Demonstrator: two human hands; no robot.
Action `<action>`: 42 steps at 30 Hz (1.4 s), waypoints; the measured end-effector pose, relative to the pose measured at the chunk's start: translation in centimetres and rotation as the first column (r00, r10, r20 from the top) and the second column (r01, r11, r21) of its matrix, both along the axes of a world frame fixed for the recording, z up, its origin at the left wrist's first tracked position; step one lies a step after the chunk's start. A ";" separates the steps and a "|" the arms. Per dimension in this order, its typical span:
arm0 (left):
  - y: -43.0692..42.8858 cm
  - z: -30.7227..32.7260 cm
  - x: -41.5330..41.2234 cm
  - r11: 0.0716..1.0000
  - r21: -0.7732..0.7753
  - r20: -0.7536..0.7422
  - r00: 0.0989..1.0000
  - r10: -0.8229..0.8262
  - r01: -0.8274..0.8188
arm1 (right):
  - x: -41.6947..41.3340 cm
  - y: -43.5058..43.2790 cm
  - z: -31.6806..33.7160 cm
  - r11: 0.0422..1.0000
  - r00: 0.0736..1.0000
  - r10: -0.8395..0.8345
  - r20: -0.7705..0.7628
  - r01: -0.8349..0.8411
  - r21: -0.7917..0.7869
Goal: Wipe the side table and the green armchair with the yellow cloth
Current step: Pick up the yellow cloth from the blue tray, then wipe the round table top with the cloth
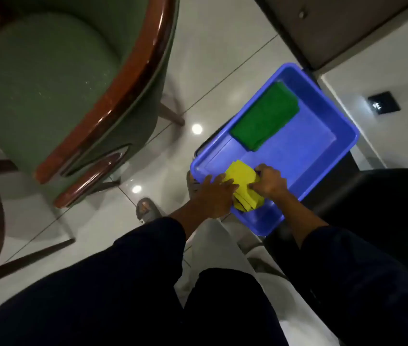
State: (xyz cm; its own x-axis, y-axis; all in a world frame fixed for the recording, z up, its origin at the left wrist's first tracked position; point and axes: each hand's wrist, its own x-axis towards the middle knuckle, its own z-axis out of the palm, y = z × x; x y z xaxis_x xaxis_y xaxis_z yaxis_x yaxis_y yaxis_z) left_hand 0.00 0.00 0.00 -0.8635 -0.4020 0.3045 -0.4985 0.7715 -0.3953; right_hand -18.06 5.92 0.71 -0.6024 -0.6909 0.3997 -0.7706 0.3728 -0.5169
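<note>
A tray (pixel 342 126) sits right of centre on the floor (pixel 213 58), with an armchair (pixel 48 78) to its left and a cabinet (pixel 342 28) beyond it at far right. Inside the tray, one folded cloth (pixel 265 116) lies along the far-left side, a second cloth (pixel 241 174) in the near corner. The left hand (pixel 213 196) and right hand (pixel 271 182) rest on that near cloth, left and right of it. A sandalled foot (pixel 145 208) stands on the floor, near-left of the tray.
</note>
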 end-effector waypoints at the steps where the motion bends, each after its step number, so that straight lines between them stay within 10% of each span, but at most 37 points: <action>1: 0.4 -1.3 -0.8 1.000 0.015 0.067 0.998 0.012 -0.013 | -0.3 0.6 -1.3 0.999 1.000 -0.023 0.018 0.022 0.047; 5: 1.1 -3.3 -1.0 0.985 0.160 -0.022 0.998 -0.054 0.057 | 0.4 2.9 -3.6 0.997 0.973 0.076 0.219 -0.072 -0.027; 8: 5.2 -10.1 -2.7 0.814 0.497 -0.336 0.932 -0.138 0.300 | -0.1 8.7 -11.2 0.971 0.751 0.215 0.624 -0.094 -0.222; 11: 11.4 -18.4 -3.7 0.197 0.876 -0.476 0.851 0.222 0.440 | -0.7 16.8 -20.7 0.956 0.442 0.250 0.861 0.031 -0.293; 14: 17.0 -27.8 -3.7 -0.526 0.780 -0.134 0.912 0.387 0.338 | -0.2 24.7 -30.3 0.974 0.207 0.177 0.962 0.104 -0.202; 17: 22.5 -37.3 -2.5 -0.795 0.573 0.115 0.941 0.317 0.198 | 2.3 31.5 -38.4 0.988 0.042 -0.011 0.999 0.153 0.005; 22: 32.2 -49.0 2.5 -0.820 0.572 0.414 0.862 0.293 0.004 | 7.9 40.8 -49.2 0.907 0.059 -0.411 0.910 -0.076 0.415; 34: 38.3 -60.2 6.1 -0.804 0.574 0.635 0.703 0.318 -0.155 | 14.3 45.5 -59.6 0.827 -0.142 -0.553 0.821 0.023 0.562; 39: 34.7 -57.8 5.3 -0.651 0.739 0.517 0.764 0.386 -0.171 | 13.3 40.4 -57.6 0.812 0.309 -0.564 0.766 0.035 0.583; 40: 33.2 -57.3 4.8 -0.544 0.828 0.430 0.779 0.457 -0.138 | 12.4 38.7 -57.0 0.804 0.416 -0.544 0.729 0.010 0.594; 42: 28.4 -56.3 3.7 -0.039 0.988 0.147 0.845 0.514 -0.148 | 10.4 35.0 -55.7 0.734 0.654 -0.509 0.560 -0.010 0.679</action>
State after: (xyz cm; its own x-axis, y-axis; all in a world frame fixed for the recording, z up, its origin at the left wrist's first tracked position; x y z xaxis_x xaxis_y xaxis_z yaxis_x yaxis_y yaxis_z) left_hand 3.66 28.36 -56.30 -0.5137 -0.6889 -0.5114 -0.7388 0.0521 0.6719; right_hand -7.65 40.88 -54.99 -0.6895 -0.3800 -0.6166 -0.1161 0.8983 -0.4238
